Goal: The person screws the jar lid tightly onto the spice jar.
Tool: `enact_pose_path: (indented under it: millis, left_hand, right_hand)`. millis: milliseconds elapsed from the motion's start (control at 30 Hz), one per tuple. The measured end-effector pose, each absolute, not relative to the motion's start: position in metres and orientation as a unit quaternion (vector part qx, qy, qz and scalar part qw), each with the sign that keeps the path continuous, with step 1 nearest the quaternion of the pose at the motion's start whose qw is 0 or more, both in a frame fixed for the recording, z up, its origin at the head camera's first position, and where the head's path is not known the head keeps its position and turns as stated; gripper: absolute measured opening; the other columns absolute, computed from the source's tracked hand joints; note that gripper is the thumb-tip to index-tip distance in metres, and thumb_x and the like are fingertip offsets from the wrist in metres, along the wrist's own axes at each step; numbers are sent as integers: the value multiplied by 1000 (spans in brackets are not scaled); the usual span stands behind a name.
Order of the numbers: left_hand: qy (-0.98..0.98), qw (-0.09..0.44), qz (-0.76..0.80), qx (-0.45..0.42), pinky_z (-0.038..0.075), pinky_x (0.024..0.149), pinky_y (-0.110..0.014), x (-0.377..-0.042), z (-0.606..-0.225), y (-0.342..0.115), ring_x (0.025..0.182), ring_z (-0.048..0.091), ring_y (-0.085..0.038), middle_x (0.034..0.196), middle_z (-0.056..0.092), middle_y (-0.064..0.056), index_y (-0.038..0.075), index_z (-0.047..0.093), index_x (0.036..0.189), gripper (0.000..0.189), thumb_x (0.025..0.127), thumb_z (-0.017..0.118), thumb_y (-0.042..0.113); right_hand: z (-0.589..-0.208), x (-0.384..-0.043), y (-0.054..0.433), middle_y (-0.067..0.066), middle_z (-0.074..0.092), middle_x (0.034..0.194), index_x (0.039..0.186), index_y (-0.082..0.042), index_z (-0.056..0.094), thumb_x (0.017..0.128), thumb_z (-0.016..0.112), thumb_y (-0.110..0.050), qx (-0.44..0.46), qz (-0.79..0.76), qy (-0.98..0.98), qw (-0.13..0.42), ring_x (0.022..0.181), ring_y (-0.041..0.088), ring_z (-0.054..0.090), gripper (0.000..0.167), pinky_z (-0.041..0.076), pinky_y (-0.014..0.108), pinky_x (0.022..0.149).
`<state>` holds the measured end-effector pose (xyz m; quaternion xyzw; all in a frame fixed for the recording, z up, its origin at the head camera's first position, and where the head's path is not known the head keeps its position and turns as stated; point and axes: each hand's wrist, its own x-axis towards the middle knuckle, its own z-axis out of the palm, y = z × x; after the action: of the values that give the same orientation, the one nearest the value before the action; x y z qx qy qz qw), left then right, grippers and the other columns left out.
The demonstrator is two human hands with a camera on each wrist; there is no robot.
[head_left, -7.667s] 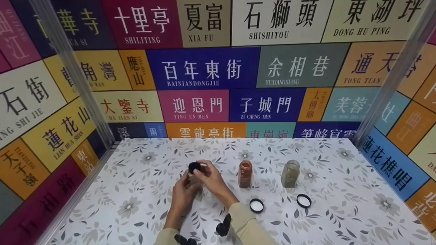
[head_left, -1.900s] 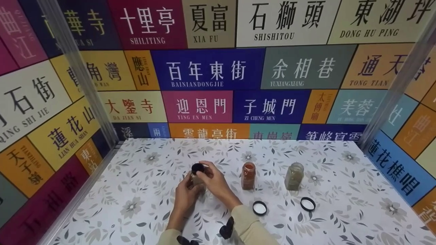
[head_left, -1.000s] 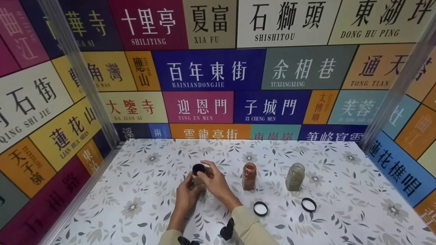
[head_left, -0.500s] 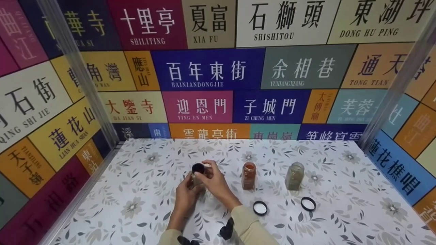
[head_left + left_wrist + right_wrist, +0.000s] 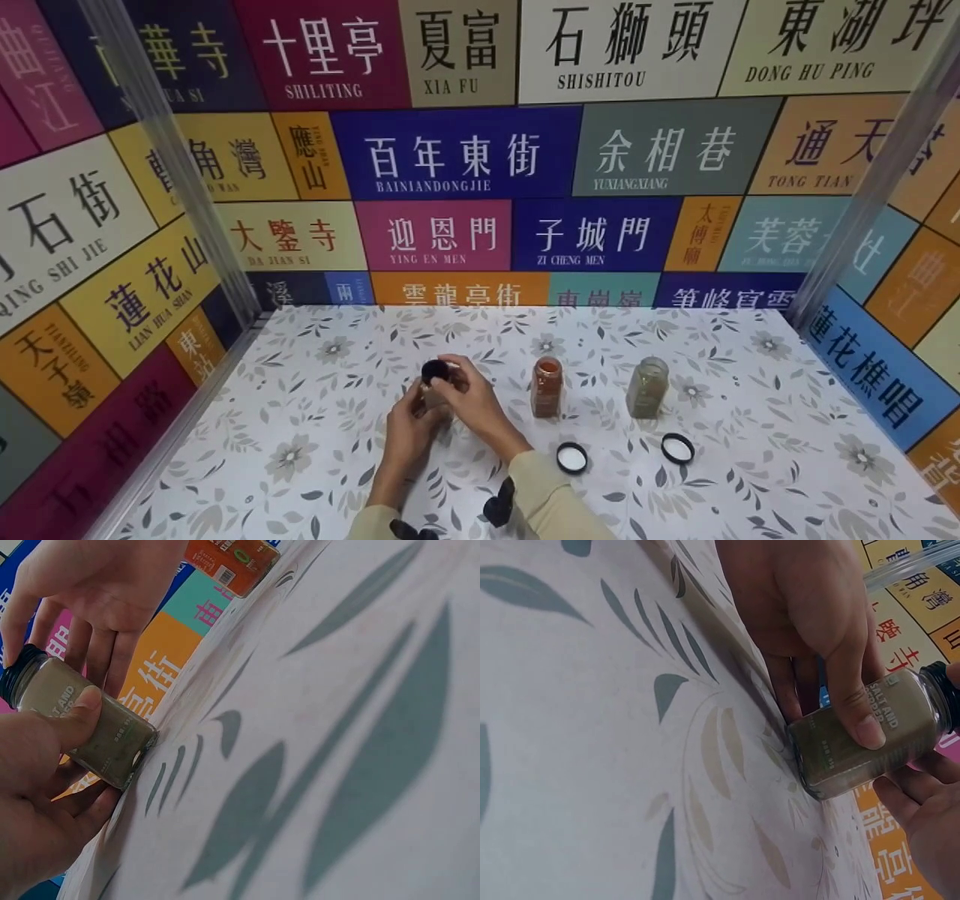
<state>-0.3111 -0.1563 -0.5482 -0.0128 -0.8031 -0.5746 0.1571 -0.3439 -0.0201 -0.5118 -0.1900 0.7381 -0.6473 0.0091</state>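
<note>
In the head view my left hand (image 5: 409, 431) grips a glass spice jar, its thumb across the label in the left wrist view. The spice jar (image 5: 112, 736) is square-sided, holds grey-brown powder and is lettered as salt and pepper. It stands with its base at the patterned table. My right hand (image 5: 474, 401) holds the black lid (image 5: 435, 370) between thumb and fingers. That lid (image 5: 939, 696) sits on the jar's neck; how tightly cannot be told. To the right stand an uncovered jar of orange-red powder (image 5: 547, 394) and an uncovered jar of greenish powder (image 5: 646, 394).
Two black-rimmed lids lie white side up before the uncovered jars, one lid (image 5: 572, 458) nearer the right sleeve, another lid (image 5: 678, 449) farther right. The floral table (image 5: 300, 405) is bounded by sign-covered walls (image 5: 450, 150) behind and at both sides.
The right hand's thumb and fingers shift slightly about the lid while the left hand keeps its grip. The head view drifts a little. The other jars and lids stay where they were.
</note>
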Motion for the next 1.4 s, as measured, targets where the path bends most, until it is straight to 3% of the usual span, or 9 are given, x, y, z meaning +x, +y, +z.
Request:
enact_pose_path:
  millis: [267,700,1033,1200,1400]
  left_hand:
    - [-802,162,-574,-20,53,103,-47,-311,-549,-157,124,62,-42,142,54,-30,-5,45,146,69,87,76,12]
    - [-803,151,-576,-11,52,105,-48,-311,-550,-157,124,61,-44,144,49,-34,-9,40,148,70,88,73,6]
    - [-800,152,-580,-17,55,101,-43,-311,-548,-157,123,61,-43,142,52,-34,-12,39,146,68,88,72,1]
    - [-797,152,-584,-19,55,100,-42,-311,-548,-157,123,62,-43,142,51,-34,-12,39,147,69,87,73,1]
    - [-793,155,-588,-21,57,98,-40,-312,-548,-158,120,64,-41,139,54,-34,-10,41,146,71,86,75,6]
  right_hand:
    - [-512,-343,-20,13,68,125,135,-14,53,95,69,-30,-180,-657,732,16,115,24,68,46,58,29,86]
    - [-509,-343,-18,16,63,137,143,-20,50,101,60,-30,-181,-660,729,29,129,28,60,44,50,43,108]
    - [-512,-343,-19,15,67,129,135,-15,54,98,64,-27,-186,-666,722,22,121,26,65,40,54,29,93]
    - [-510,-343,-20,19,66,128,137,-7,49,98,65,-24,-187,-666,722,22,121,30,65,45,56,32,92]
    - [-511,-343,-19,16,67,128,138,-12,48,97,67,-29,-195,-660,725,17,119,27,66,49,56,33,94]
